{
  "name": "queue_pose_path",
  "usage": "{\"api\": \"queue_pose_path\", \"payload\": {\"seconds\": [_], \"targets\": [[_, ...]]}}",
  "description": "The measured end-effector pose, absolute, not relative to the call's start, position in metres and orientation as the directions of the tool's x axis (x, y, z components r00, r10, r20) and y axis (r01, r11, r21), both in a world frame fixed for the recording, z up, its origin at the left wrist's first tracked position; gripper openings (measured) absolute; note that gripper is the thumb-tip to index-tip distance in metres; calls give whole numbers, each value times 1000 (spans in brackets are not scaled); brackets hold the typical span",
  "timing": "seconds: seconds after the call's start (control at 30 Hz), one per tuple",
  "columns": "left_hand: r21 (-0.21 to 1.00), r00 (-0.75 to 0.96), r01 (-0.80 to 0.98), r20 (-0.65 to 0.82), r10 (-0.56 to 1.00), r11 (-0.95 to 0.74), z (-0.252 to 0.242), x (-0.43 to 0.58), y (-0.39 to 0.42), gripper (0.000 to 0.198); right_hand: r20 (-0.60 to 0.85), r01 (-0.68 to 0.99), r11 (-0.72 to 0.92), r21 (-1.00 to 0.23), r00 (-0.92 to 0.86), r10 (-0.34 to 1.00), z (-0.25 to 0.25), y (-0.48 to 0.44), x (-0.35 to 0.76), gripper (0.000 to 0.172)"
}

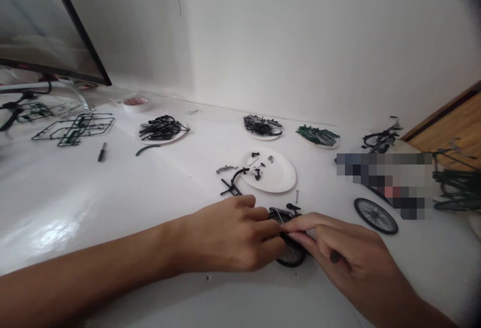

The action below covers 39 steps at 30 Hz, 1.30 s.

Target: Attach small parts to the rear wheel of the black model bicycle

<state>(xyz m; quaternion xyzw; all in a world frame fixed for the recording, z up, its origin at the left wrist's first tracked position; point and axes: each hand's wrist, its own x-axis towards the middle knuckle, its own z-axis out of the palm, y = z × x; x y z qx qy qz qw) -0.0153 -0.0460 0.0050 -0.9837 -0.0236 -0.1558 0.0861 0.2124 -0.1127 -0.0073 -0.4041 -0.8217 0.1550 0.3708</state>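
Note:
Both my hands meet low in the middle of the white table over a small black model bicycle [291, 255]. My left hand [233, 235] is curled around its wheel and frame, fingers closed on it. My right hand [338, 255] pinches the same model from the right with thumb and fingertips. Most of the model is hidden under my fingers; its saddle [292, 207] and the lower rim of a wheel show. Just beyond lies a white paper plate [281, 175] with a few small black and grey parts, and a loose black frame piece [233, 183] beside it.
A loose spoked wheel [376, 215] lies to the right. Further back stand plates of black parts [162, 128] [262, 126] and green parts [318, 136]. Green sprues [75, 128], a small screwdriver [101, 151] and a monitor [45, 22] are on the left; finished model bicycles [381, 140] [456, 185] are on the right.

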Motion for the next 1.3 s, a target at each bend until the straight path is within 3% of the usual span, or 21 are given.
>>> {"api": "queue_pose_path", "payload": {"seconds": [0.27, 0.47, 0.9, 1.03, 1.3], "targets": [[-168, 940, 65, 342, 3, -984, 1, -15, -45, 20, 479, 588, 563, -581, -313, 820, -11, -114, 212, 43], [-166, 935, 42, 354, -20, -985, 1, -17, -42, 19, 518, 590, 640, -492, -392, 760, -11, -115, 208, 35], [-164, 944, 54, 329, -3, -985, 1, -17, -42, 20, 519, 566, 626, -536, -364, 773, -11, -112, 203, 38], [-61, 945, 50, 325, 27, -997, 0, -20, -37, 14, 479, 594, 566, -571, -319, 818, -7, -110, 200, 43], [231, 920, 130, 335, 205, -964, 1, -27, -20, 12, 509, 566, 681, -464, -459, 728, -14, -110, 206, 33]]}}
